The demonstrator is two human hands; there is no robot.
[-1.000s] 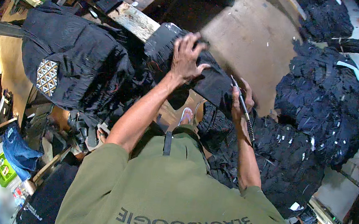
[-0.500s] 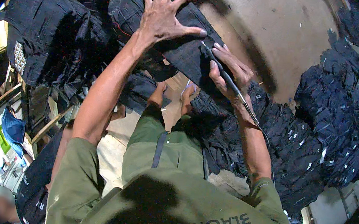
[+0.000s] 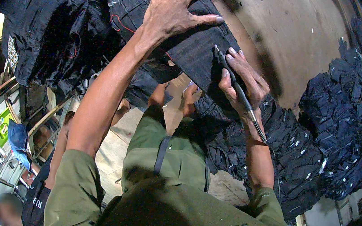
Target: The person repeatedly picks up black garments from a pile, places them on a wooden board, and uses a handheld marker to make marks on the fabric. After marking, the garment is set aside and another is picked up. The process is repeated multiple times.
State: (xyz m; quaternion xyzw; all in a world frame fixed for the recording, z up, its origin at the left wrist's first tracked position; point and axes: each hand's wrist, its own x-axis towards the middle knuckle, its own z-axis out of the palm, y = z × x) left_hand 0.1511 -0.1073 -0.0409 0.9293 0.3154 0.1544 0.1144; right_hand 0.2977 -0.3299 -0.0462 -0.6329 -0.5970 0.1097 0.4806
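The left hand [image 3: 173,10] has slid further up the dark denim piece [image 3: 189,46], its fingers spread wider and flat. The right hand [image 3: 243,82] has brought the slim rotary tool [image 3: 234,85] round so its tip now touches the cloth.

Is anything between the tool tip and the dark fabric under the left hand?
Nothing visible. The right hand holds the pen-like tool with its tip right at the dark fabric, which the left hand presses flat.
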